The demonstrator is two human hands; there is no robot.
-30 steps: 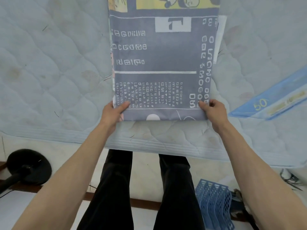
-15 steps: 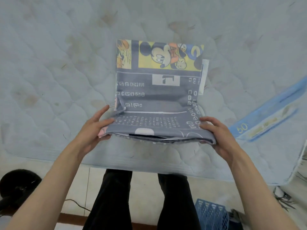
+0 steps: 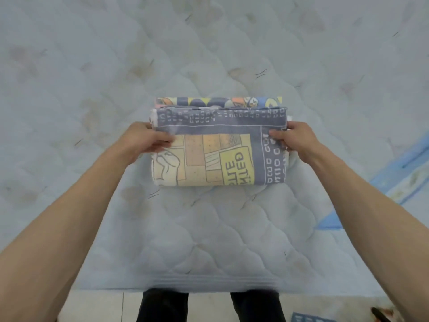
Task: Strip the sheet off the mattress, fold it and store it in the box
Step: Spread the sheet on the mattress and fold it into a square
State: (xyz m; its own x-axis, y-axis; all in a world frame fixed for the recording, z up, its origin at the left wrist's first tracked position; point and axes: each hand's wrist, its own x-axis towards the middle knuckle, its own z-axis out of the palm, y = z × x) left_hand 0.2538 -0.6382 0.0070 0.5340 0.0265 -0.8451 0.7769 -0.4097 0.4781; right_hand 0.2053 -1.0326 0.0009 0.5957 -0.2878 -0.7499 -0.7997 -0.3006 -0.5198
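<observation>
The cartoon-print sheet [image 3: 218, 145], grey with yellow panels, lies folded into a thick rectangle on the bare quilted mattress [image 3: 209, 228]. Its near half is turned over onto the far half, and a strip of the lower layer shows at the far edge. My left hand [image 3: 148, 140] grips the top layer at its left edge. My right hand [image 3: 292, 140] pinches the top layer at its right edge. No box is in view.
A blue plastic label strip [image 3: 404, 168] lies on the mattress at the right. Below the mattress edge are pale floor tiles [image 3: 99, 307], my dark trouser legs [image 3: 162, 307] and the corner of a blue plastic rack [image 3: 308, 318].
Both hands lifted the sheet's near end and carried it away from me, folding it over the far half. The long strip is now a compact rectangle farther up the mattress.
</observation>
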